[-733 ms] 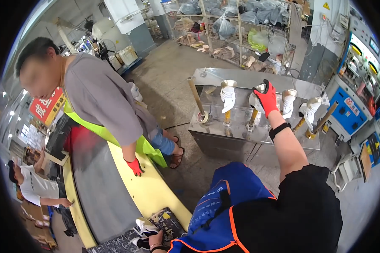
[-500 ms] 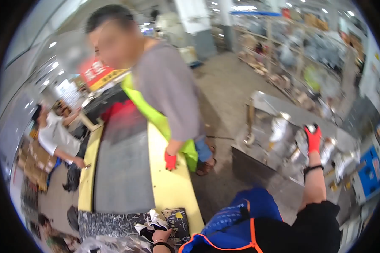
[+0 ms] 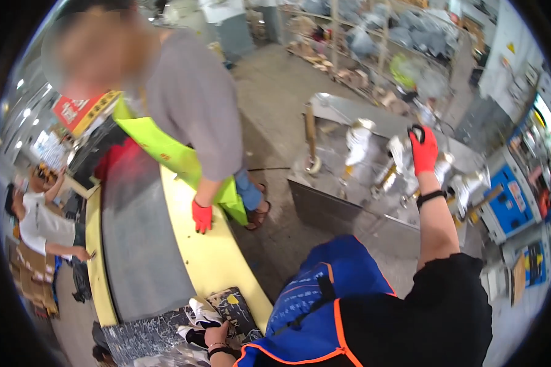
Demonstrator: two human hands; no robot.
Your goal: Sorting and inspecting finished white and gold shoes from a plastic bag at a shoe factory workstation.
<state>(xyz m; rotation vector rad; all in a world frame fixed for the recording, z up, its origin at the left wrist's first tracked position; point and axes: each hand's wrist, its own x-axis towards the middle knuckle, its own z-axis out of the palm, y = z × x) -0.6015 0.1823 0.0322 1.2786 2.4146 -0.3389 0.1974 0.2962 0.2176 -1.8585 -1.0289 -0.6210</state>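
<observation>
My left hand, bare with a black wristband, is closed at the ankle openings of a pair of black-and-white shoes. Its fingers are partly hidden behind the shoes. The shoes rest on a black-and-white patterned cushion at the near end of a conveyor. My right hand, in a red glove, reaches out over a metal bench. Its fingers curl around a small dark rounded thing that I cannot make out. Below and beside that hand stand several silvery foot-shaped forms on metal posts.
A co-worker in a lime apron stands across the yellow-edged conveyor belt, one red-gloved hand on its edge. Another person in white is at far left. Blue-and-white machines stand at right; shelves of wrapped goods stand behind.
My view has swung right, so the conveyor and co-worker sit farther left. My right hand stays over the metal bench; my left stays at the shoes. The co-worker leans further down.
</observation>
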